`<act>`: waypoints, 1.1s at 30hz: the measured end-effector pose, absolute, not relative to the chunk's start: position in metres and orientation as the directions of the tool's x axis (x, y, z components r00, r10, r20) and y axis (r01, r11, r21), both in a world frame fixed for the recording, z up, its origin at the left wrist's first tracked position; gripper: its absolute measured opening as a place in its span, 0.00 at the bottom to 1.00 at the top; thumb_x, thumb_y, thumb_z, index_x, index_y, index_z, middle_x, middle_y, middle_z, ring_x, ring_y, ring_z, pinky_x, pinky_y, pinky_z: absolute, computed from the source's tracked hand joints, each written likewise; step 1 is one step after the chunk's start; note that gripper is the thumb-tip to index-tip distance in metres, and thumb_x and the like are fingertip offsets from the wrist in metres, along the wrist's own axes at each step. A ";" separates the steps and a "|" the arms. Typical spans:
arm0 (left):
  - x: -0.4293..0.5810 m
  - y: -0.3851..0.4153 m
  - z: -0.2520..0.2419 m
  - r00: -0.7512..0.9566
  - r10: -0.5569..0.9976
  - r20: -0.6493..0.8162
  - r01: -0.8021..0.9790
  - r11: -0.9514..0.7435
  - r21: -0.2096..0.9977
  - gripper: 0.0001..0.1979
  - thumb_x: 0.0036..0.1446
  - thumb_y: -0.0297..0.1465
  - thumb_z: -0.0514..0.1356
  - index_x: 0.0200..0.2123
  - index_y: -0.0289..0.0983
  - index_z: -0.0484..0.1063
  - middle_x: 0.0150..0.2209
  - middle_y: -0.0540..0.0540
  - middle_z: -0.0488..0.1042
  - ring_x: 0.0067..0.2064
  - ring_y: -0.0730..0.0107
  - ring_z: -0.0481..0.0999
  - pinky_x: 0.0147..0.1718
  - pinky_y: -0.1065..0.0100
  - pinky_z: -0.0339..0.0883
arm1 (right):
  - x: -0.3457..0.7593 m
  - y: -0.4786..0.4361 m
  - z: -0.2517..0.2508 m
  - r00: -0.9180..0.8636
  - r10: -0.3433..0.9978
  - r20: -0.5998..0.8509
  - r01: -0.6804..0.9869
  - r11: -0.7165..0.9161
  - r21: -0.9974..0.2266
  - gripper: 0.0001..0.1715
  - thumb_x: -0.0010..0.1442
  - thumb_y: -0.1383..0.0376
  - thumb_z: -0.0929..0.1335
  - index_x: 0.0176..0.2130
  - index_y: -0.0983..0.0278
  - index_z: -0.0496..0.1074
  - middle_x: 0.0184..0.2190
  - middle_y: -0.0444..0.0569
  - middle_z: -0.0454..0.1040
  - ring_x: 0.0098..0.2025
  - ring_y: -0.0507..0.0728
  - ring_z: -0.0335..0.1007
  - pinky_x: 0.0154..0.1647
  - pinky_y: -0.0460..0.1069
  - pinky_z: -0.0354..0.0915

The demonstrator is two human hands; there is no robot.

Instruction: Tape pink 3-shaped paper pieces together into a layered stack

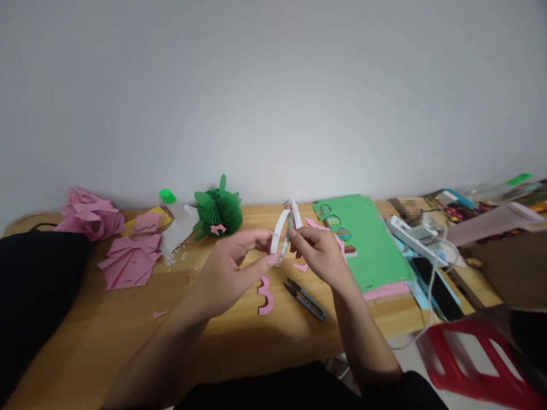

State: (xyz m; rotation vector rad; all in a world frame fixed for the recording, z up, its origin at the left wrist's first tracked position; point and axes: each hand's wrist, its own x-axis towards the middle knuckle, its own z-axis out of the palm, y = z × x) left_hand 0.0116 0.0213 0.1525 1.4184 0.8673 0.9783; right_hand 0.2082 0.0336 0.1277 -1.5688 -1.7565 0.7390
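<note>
A thin white ring that looks like a roll of tape (280, 228) is held up above the middle of the table. My left hand (235, 267) pinches its left and lower edge between thumb and fingers. At its right side, the thumb and fingers of my right hand (318, 250) are closed on the same roll. Below the hands lie a pink paper piece shaped like a 3 (267, 297) and thread snips (305, 299) with dark blades. Behind the roll stands a white tube (296, 215), partly hidden by the right hand.
A green paper honeycomb ball (220, 210) sits near the wall, left of centre. Folded pink paper (132, 259) and white scraps (173, 256) lie further left. Green sheets (367, 242), a phone (436, 287) and a white power strip (416, 239) are on the right. A red stool (474, 359) stands below.
</note>
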 end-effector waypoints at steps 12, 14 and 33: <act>0.008 0.005 0.121 0.353 0.891 -0.286 -0.067 0.329 0.942 0.29 0.41 0.30 0.73 0.45 0.37 0.64 0.23 0.56 0.74 0.27 0.72 0.75 0.31 0.70 0.70 | 0.237 -0.058 0.070 -0.079 0.894 -0.441 0.990 0.017 -0.143 0.21 0.57 0.73 0.66 0.51 0.65 0.71 0.50 0.59 0.74 0.53 0.64 0.71 0.50 0.53 0.63; 0.009 0.001 0.121 0.387 0.881 -0.271 -0.066 0.319 0.945 0.30 0.42 0.30 0.72 0.47 0.37 0.64 0.23 0.56 0.74 0.27 0.73 0.75 0.30 0.71 0.69 | 0.234 -0.060 0.068 -0.070 0.888 -0.455 0.990 0.007 -0.139 0.23 0.56 0.75 0.65 0.51 0.66 0.70 0.49 0.59 0.74 0.52 0.64 0.71 0.50 0.53 0.63; 0.014 -0.004 0.123 0.454 0.873 -0.176 -0.055 0.225 0.973 0.14 0.51 0.30 0.66 0.40 0.38 0.67 0.29 0.53 0.74 0.30 0.74 0.74 0.31 0.70 0.67 | 0.258 -0.056 0.061 -0.112 0.950 -0.291 0.908 -0.021 -0.419 0.10 0.52 0.72 0.64 0.37 0.64 0.69 0.32 0.49 0.74 0.35 0.57 0.71 0.37 0.49 0.65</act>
